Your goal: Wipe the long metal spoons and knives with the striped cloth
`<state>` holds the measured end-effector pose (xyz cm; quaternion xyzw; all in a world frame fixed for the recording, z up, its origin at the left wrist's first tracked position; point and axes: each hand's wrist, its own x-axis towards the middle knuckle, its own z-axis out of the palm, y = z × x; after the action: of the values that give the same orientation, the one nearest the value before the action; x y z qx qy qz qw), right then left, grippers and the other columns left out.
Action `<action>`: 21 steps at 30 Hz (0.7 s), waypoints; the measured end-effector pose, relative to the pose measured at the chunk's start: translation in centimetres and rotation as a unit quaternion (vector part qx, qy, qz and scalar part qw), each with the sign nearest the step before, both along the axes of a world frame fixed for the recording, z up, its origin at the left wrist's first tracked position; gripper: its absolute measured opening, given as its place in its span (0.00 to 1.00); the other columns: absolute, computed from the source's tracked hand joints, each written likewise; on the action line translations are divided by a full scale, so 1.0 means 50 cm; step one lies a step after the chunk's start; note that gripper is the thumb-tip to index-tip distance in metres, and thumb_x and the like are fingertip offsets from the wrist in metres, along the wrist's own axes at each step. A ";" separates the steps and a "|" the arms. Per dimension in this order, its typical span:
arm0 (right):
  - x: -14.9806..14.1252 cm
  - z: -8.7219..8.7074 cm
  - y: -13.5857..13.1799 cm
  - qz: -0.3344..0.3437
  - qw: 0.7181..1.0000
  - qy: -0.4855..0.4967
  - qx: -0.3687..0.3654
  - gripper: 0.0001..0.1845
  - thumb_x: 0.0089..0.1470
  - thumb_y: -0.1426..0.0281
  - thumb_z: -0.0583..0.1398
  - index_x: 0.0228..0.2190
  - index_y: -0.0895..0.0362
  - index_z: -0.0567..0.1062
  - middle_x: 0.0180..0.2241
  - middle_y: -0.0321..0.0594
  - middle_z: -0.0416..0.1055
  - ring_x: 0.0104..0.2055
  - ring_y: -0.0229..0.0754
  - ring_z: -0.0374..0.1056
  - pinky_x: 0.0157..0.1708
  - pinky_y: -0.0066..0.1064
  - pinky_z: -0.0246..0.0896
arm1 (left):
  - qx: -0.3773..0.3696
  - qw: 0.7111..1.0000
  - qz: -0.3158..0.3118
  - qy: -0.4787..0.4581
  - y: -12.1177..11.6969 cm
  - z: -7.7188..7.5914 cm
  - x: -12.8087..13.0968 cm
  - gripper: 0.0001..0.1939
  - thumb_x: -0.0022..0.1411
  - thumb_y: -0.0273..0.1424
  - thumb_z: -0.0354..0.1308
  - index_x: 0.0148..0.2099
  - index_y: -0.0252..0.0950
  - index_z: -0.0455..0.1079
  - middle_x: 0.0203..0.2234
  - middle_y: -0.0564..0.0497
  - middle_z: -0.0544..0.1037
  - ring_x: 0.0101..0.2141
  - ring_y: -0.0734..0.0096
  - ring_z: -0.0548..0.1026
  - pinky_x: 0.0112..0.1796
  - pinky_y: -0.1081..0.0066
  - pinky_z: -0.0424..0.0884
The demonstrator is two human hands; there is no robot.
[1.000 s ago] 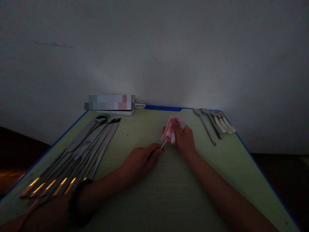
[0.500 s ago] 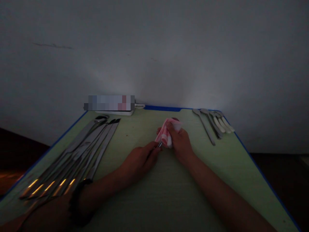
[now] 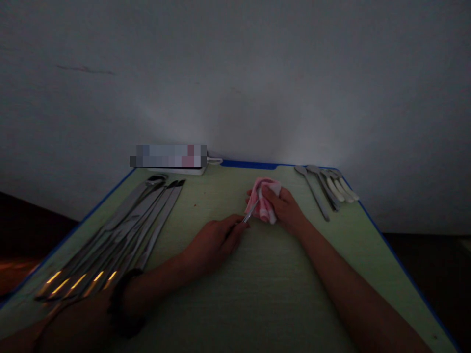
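My left hand (image 3: 224, 238) is closed in a pinch on one end of a slim, shiny piece of metal cutlery (image 3: 251, 212). Its other end runs up into a pink and white cloth (image 3: 263, 206), so I cannot make out whether it is a spoon, a fork or something else. My right hand (image 3: 285, 206) grips the cloth, thumb on top, folding it about the metal. Both hands are over the middle of the table, a short gap apart.
Several long metal utensils (image 3: 140, 218), knives and spoons among them, lie on the left of the pale green table (image 3: 265, 299). At the back right are metal spoons (image 3: 312, 191) and white-handled cutlery (image 3: 336, 189). A blurred-out box-like object (image 3: 172, 170) stands by the wall.
My right hand and the cloth have shifted slightly right, away from my left hand. More of the metal shaft now shows between them.
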<state>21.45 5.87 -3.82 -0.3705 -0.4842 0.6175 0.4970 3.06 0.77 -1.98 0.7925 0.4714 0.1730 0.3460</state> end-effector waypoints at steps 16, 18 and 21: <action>-0.063 -0.006 -0.029 -0.158 0.987 0.017 -0.023 0.23 0.49 0.52 0.56 0.31 0.60 0.75 0.28 0.44 0.76 0.27 0.41 0.72 0.26 0.29 0.66 | -0.010 1.000 -0.027 -0.007 -0.004 -0.009 -0.002 0.14 0.67 0.34 0.39 0.42 0.35 0.64 0.19 0.57 0.68 0.20 0.75 0.67 0.24 0.76 0.61; -0.059 -0.007 -0.024 -0.153 0.987 0.038 -0.032 0.23 0.48 0.52 0.58 0.30 0.61 0.75 0.27 0.43 0.76 0.27 0.41 0.72 0.25 0.29 0.65 | -0.011 0.999 -0.041 -0.013 -0.006 -0.005 -0.005 0.13 0.67 0.35 0.40 0.42 0.35 0.63 0.21 0.56 0.68 0.22 0.75 0.67 0.25 0.76 0.61; -0.050 -0.007 -0.016 -0.164 0.982 0.077 -0.049 0.22 0.46 0.52 0.59 0.29 0.60 0.74 0.25 0.41 0.76 0.26 0.39 0.71 0.23 0.27 0.64 | -0.003 0.993 -0.113 -0.021 -0.013 0.012 -0.015 0.14 0.65 0.37 0.45 0.49 0.36 0.61 0.28 0.54 0.71 0.27 0.73 0.69 0.29 0.74 0.64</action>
<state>18.95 5.08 -4.18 -0.4198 -0.3459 0.5777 0.6086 2.30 0.14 -1.36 0.8357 0.3723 0.1478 0.3758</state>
